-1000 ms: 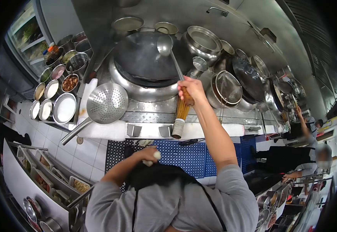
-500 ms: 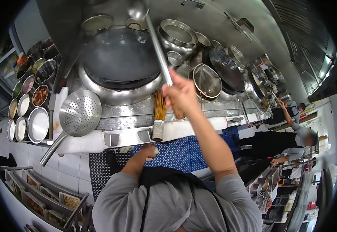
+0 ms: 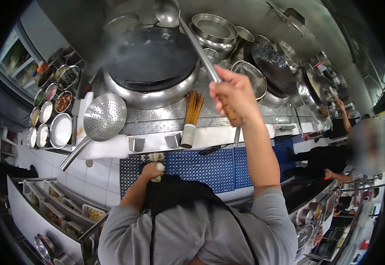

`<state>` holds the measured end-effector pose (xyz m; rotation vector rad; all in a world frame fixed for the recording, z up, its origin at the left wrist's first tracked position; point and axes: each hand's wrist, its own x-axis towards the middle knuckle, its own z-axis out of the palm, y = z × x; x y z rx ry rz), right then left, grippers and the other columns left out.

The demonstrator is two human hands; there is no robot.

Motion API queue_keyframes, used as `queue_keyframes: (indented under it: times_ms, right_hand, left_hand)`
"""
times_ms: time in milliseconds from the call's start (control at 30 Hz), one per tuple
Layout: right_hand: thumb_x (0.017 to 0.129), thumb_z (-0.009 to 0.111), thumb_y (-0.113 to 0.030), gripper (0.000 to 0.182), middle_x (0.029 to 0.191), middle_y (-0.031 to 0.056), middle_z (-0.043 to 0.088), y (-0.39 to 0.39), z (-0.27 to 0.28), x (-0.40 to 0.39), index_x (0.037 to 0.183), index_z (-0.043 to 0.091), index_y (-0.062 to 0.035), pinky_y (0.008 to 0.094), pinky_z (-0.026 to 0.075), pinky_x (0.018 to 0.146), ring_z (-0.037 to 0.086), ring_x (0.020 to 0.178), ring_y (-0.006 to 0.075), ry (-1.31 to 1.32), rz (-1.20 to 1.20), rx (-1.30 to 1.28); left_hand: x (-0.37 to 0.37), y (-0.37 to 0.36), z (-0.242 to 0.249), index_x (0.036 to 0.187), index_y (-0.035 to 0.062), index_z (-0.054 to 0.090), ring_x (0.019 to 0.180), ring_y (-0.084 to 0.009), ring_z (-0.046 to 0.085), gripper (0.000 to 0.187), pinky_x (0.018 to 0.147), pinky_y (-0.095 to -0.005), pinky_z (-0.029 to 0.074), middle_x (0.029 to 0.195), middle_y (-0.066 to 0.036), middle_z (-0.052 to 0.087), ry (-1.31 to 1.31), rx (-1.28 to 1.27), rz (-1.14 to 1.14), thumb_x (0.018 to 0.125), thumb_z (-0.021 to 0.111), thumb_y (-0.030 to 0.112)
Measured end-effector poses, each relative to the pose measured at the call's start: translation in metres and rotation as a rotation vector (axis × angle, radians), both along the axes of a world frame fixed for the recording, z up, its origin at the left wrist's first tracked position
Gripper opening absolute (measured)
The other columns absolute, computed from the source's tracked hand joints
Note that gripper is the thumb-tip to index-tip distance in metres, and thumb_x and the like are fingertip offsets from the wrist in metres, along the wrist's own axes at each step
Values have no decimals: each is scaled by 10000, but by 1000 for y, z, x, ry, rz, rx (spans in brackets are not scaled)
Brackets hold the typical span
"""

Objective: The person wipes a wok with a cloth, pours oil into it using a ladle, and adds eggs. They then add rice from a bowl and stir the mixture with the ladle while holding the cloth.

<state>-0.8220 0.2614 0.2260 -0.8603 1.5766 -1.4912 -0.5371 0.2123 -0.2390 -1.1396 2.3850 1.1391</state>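
The long-handled steel ladle (image 3: 200,50) looks stiff and hard to damage, probably moderately heavy, its weight gathered at the bowl and pulling away from the hold. The wooden grip (image 3: 230,110) is likely the best place to take it: less slippery than the metal shaft, and cooler near heat. The right hand (image 3: 236,90) has it around there, fingers wrapped about the handle. From that hand the ladle's bowl lies between ten and eleven o'clock, near the far rim of the black wok (image 3: 152,57); from the left hand (image 3: 148,171), at twelve. The left is curled round a white wad (image 3: 160,167), apparently soft cloth, its fingertips hidden.
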Motion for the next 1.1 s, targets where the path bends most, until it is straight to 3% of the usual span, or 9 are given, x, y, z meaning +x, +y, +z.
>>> queue_keyframes:
  times_ms: [100, 167, 200, 267, 367, 533, 633, 733, 1100]
  right_hand:
    - [876, 555, -1, 466, 676, 46, 583, 5, -12, -9, 1332, 464, 35, 230, 392, 336, 522, 440, 92, -561, 102, -287]
    - [882, 567, -15, 454, 670, 57, 592, -8, -73, 2, 1326, 473, -4, 242, 405, 324, 524, 426, 101, -456, 17, -200]
    - [885, 573, -22, 449, 666, 63, 596, -16, -108, 11, 1323, 477, -23, 248, 412, 318, 525, 418, 105, -404, -30, -148]
    - [901, 578, -37, 346, 645, 49, 569, -16, -172, 42, 1241, 511, -35, 250, 405, 310, 511, 406, 107, 296, -94, -96]
    - [909, 579, -54, 266, 640, 32, 542, 3, -165, 63, 1167, 522, -20, 248, 398, 311, 508, 405, 106, -284, -20, -21]
    - [911, 544, -79, 400, 627, 33, 521, 59, -153, 85, 1291, 476, 23, 224, 391, 308, 482, 401, 89, -719, 11, -291]
    - [771, 572, 23, 366, 626, 79, 519, 101, -159, 127, 1132, 521, 2, 248, 422, 322, 479, 388, 118, -734, -63, -288]
    - [860, 601, -54, 214, 603, 26, 461, 156, -150, 156, 1044, 496, -23, 257, 432, 319, 472, 391, 100, -798, -212, -371]
    - [897, 574, -107, 104, 583, -34, 381, 351, -141, 176, 927, 475, -96, 234, 339, 296, 366, 385, 67, -471, -1074, -669]
  left_hand:
    - [89, -19, -27, 1026, -30, 676, 868, -287, 698, 593, 770, -376, 545, 978, -208, 698, -85, 113, 666, 598, 799, 362]
    - [147, -31, -56, 982, -67, 687, 907, -322, 691, 555, 805, -393, 532, 982, -231, 694, -7, 129, 979, 602, 781, 325]
    - [174, -36, -67, 972, -64, 690, 876, -310, 698, 510, 769, -391, 545, 1001, -231, 691, 21, 186, 1011, 621, 763, 300]
    - [194, -38, -19, 994, -53, 678, 829, -298, 700, 482, 736, -389, 558, 959, -195, 696, -69, 239, 1009, 647, 741, 275]
    - [187, -45, 40, 1033, -33, 648, 765, -285, 685, 453, 672, -391, 561, 905, -146, 682, 103, 500, 1038, 693, 720, 259]
    - [156, -96, 47, 1060, -13, 618, 806, -256, 659, 378, 724, -392, 541, 918, -118, 662, 197, 999, 575, 760, 682, 208]
    - [99, -108, 100, 1123, -7, 596, 847, -269, 659, 476, 750, -396, 544, 973, -129, 660, 170, 1102, 270, 704, 718, 181]
    - [37, -97, 149, 1183, 1, 570, 864, -266, 660, 593, 765, -390, 546, 1001, -135, 659, 138, 1126, 13, 632, 737, 144]
    - [-114, 3, 246, 1120, -3, 591, 812, -177, 646, 618, 739, -305, 524, 932, -72, 658, -25, 1265, -613, 551, 797, 122]
